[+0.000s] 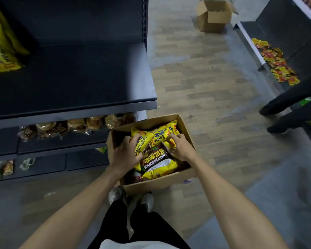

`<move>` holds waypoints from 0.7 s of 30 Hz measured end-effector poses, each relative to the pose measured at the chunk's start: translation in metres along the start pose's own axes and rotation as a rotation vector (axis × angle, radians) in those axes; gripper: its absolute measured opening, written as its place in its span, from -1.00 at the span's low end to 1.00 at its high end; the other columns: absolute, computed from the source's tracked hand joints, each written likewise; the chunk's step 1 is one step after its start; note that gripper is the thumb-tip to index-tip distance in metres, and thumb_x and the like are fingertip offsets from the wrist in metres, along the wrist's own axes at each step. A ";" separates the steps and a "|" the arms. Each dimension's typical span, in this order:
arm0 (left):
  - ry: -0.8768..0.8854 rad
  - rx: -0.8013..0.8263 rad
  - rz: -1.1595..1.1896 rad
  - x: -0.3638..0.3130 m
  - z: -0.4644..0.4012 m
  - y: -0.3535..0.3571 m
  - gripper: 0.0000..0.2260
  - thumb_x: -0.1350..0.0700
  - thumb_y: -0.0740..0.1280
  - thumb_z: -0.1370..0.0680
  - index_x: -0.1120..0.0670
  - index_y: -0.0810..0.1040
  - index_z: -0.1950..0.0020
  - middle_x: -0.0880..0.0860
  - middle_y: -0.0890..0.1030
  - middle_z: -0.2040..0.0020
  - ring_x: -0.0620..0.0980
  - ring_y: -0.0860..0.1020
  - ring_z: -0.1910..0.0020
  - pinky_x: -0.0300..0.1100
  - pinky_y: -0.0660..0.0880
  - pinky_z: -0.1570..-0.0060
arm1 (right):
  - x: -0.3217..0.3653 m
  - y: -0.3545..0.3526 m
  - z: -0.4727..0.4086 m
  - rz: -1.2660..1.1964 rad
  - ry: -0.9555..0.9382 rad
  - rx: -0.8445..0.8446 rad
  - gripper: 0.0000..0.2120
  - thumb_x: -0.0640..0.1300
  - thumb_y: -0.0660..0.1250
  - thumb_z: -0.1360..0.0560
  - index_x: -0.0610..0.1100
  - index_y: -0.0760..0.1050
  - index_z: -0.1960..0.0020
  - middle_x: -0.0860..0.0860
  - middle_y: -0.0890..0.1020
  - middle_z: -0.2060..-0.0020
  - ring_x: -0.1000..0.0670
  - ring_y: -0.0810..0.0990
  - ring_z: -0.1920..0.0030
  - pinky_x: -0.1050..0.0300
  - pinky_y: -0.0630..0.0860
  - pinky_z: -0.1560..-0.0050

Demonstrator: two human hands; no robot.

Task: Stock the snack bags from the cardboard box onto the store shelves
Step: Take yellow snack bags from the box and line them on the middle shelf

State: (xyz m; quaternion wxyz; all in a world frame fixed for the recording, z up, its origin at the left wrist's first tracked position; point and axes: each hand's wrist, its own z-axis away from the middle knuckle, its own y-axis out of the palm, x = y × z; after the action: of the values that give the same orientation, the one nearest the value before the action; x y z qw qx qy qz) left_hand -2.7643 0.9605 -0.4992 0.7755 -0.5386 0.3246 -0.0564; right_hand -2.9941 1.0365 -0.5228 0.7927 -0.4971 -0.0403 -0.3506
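An open cardboard box [171, 181] stands on the floor in front of my feet, holding several yellow snack bags [160, 166]. My left hand [127, 153] reaches into the box and grips the edge of a yellow bag [142, 139] on the left side. My right hand [180, 147] grips another yellow bag [170, 129] at the right of the box. A dark metal shelf [75, 81] rises on the left, mostly bare, with yellow snack bags [2, 45] standing at its far left.
Lower shelves on the left hold wrapped pastries [75, 125] and a few packets [7, 168]. A second open cardboard box [214, 17] sits far down the aisle. A shelf on the right holds small colourful packets [276, 63]. Another person's legs [291, 108] stand at the right.
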 end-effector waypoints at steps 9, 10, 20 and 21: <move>-0.011 -0.025 0.004 -0.004 0.001 -0.009 -0.37 -0.03 0.40 -0.47 -0.03 0.25 -0.50 0.08 0.47 -0.12 0.10 0.56 -0.04 -0.03 0.52 0.05 | 0.007 -0.004 0.003 0.104 -0.097 -0.117 -0.65 0.07 0.35 -0.52 0.02 0.32 -0.22 -0.10 0.30 -0.03 -0.23 0.46 0.08 -0.08 0.51 0.04; -0.007 -0.025 0.003 -0.003 0.000 -0.012 -0.37 -0.04 0.40 -0.47 -0.04 0.25 -0.50 0.08 0.47 -0.13 0.11 0.56 -0.05 -0.01 0.53 0.03 | 0.011 -0.007 0.004 0.131 -0.104 -0.158 -0.65 0.04 0.34 -0.53 0.01 0.33 -0.24 -0.12 0.31 -0.05 -0.23 0.45 0.06 -0.09 0.50 0.04; -0.036 -0.117 -0.135 0.005 -0.007 -0.032 -0.41 -0.07 0.39 -0.43 -0.09 0.28 -0.41 0.07 0.41 -0.29 0.20 0.45 -0.22 0.10 0.54 0.03 | 0.090 0.003 0.009 0.143 0.037 -0.457 -0.51 -0.01 0.34 -0.51 0.02 0.29 -0.39 -0.13 0.37 -0.17 -0.17 0.43 -0.06 -0.06 0.45 0.03; -0.044 -0.121 -0.149 0.006 -0.006 -0.030 -0.42 -0.07 0.39 -0.43 -0.08 0.28 -0.41 0.07 0.40 -0.30 0.19 0.45 -0.22 0.06 0.54 0.07 | 0.095 0.013 0.008 0.130 0.075 -0.440 -0.44 -0.03 0.34 -0.51 0.00 0.23 -0.45 -0.13 0.37 -0.19 -0.17 0.44 -0.08 -0.06 0.46 0.02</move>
State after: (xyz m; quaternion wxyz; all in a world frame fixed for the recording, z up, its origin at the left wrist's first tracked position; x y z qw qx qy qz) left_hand -2.7554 0.9405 -0.4767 0.7422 -0.6081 0.2692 -0.0825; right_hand -2.9126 0.9978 -0.4892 0.6870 -0.6461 0.0988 -0.3175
